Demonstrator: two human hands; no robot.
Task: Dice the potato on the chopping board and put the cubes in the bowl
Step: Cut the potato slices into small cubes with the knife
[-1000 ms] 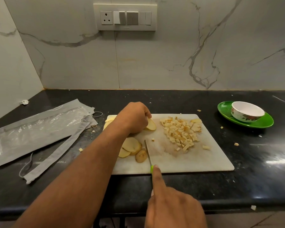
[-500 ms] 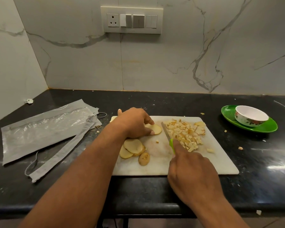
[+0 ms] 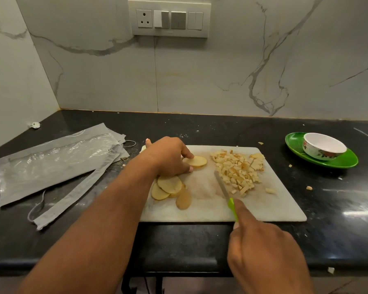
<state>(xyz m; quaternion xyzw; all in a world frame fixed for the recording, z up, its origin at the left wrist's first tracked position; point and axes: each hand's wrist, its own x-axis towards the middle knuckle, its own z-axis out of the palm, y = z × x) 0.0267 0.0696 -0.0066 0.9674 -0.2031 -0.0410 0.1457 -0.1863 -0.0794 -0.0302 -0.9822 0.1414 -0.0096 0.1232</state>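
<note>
A white chopping board (image 3: pixel 280 211) lies on the black counter. My left hand (image 3: pixel 168 158) pinches a round potato slice (image 3: pixel 197 161) near the board's back edge. Several more slices (image 3: pixel 169 186) lie stacked at the board's left. A heap of potato cubes (image 3: pixel 238 168) covers the board's right back part. My right hand (image 3: pixel 261 249) grips a green-handled knife (image 3: pixel 225 192), index finger along the handle, blade flat on the board just left of the cubes. The white flowered bowl (image 3: pixel 323 148) stands on a green plate (image 3: pixel 346 162) at the right and looks empty.
Grey plastic packaging (image 3: pixel 51 164) with a torn strip lies on the counter to the left. Stray potato bits (image 3: pixel 309 188) lie between board and plate. A switch panel (image 3: pixel 169 18) sits on the marble wall behind. The counter's front edge runs under my right hand.
My right hand drew the knife back toward the board's front edge and a little right, away from the cube heap. My left hand kept its hold on the slice.
</note>
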